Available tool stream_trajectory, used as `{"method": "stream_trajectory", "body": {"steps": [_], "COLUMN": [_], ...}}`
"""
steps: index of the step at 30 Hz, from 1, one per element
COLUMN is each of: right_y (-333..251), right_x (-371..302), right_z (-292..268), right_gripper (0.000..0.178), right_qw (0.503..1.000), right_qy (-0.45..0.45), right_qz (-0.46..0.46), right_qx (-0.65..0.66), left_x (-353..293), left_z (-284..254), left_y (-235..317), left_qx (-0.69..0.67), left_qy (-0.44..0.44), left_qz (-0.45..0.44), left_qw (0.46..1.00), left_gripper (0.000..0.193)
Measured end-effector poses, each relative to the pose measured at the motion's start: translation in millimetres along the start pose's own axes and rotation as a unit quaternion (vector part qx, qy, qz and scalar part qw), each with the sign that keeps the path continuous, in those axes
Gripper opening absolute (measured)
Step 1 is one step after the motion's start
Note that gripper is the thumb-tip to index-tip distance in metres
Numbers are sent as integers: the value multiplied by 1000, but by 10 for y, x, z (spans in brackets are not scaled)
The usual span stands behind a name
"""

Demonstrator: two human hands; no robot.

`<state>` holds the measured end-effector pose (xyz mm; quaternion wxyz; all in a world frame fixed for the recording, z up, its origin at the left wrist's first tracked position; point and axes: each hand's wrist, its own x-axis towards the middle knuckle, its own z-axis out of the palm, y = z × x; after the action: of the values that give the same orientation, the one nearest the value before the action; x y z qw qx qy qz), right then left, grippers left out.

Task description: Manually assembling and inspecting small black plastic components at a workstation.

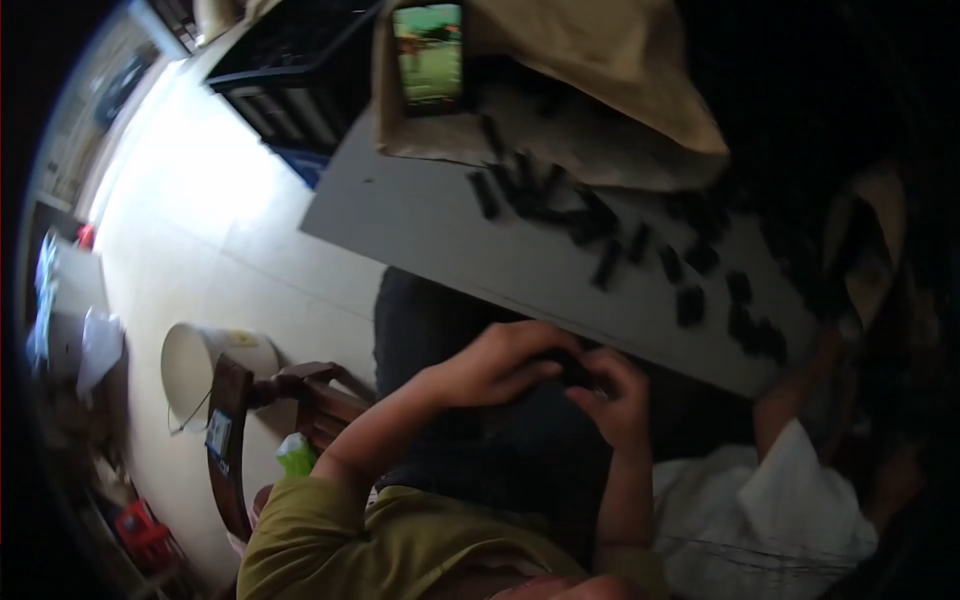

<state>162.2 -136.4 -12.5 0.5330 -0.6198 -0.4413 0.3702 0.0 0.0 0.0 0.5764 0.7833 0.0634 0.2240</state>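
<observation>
Above my lap, just off the near edge of the grey table (400, 220), my left hand (505, 362) and my right hand (617, 392) meet. Between them is a small black piece (573, 372), gripped by the fingers of both hands. Its exact kind is too dark and blurred to tell. Many short black block-like pieces (605, 265) lie scattered on the tabletop beyond my hands. A large brown paper bag (620, 90) lies open at the far side, with black pieces at its mouth.
A phone with a lit screen (430, 55) leans against the bag. Black crates (290, 95) stand at the far left. On the floor to the left are a white bucket (195, 370) and a wooden chair (235, 430). A person in a white shirt (800, 500) sits close on my right.
</observation>
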Motion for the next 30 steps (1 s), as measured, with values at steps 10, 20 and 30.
{"method": "stream_trajectory", "body": {"steps": [10,20,30], "right_y": [-10,325,264], "right_x": [-34,237,272], "right_z": [-115,-772,-569], "right_gripper": [23,26,24], "right_qw": [1000,753,838], "right_qy": [-20,269,251], "right_qz": [-11,-76,-5], "right_qx": [-20,-596,-485], "left_x": [2,249,554], "left_z": [169,-433,-648], "left_y": [-137,-351,-515], "left_qx": [-13,183,453], "left_qy": [70,270,223], "left_qz": [-30,-73,-228], "left_qw": [997,943,833], "left_gripper": [15,24,26]}}
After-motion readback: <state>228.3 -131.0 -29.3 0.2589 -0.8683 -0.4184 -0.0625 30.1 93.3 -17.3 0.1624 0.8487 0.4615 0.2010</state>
